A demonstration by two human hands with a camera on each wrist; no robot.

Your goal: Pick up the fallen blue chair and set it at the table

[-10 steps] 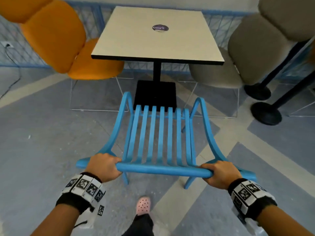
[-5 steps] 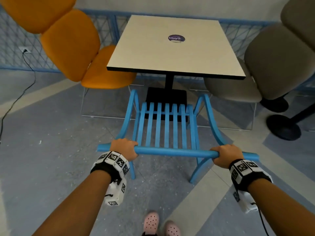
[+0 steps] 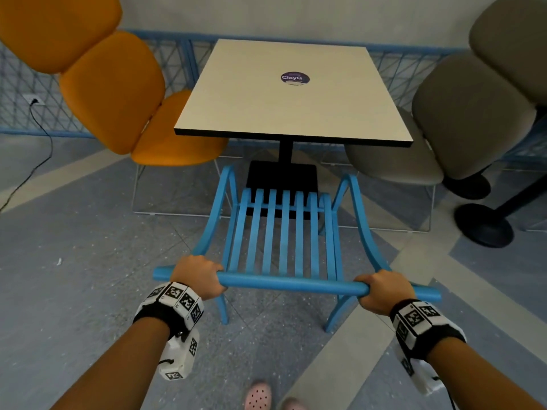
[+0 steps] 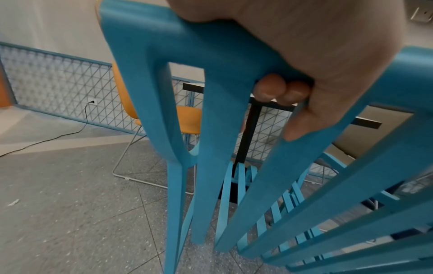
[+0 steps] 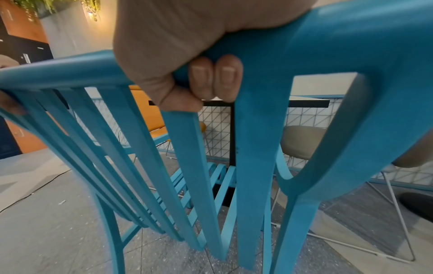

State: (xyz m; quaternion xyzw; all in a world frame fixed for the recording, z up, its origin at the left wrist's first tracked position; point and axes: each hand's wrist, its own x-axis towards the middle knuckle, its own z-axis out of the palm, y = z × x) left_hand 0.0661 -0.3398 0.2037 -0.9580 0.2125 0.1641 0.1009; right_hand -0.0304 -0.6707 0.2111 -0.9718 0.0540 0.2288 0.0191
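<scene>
The blue slatted chair (image 3: pixel 284 232) stands upright on its legs, its seat facing the square beige table (image 3: pixel 293 99) just ahead. My left hand (image 3: pixel 198 273) grips the top rail of the chair's back near its left end, fingers (image 4: pixel 281 89) curled under the rail (image 4: pixel 187 37). My right hand (image 3: pixel 381 290) grips the same rail near its right end, fingers (image 5: pixel 215 77) wrapped around the rail (image 5: pixel 351 37). The chair's front edge sits close to the table's black base (image 3: pixel 281 176).
An orange chair (image 3: pixel 118 93) stands at the table's left and a grey-beige chair (image 3: pixel 461 119) at its right. Black round stool bases (image 3: pixel 482 229) lie on the floor at the right. A black cable (image 3: pixel 38 155) runs from a wall socket on the left. My pink shoe (image 3: pixel 257 396) shows below.
The chair has gone forward toward the table, its seat now near the black base. Both hands keep their grip on the back rail and have reached further out.
</scene>
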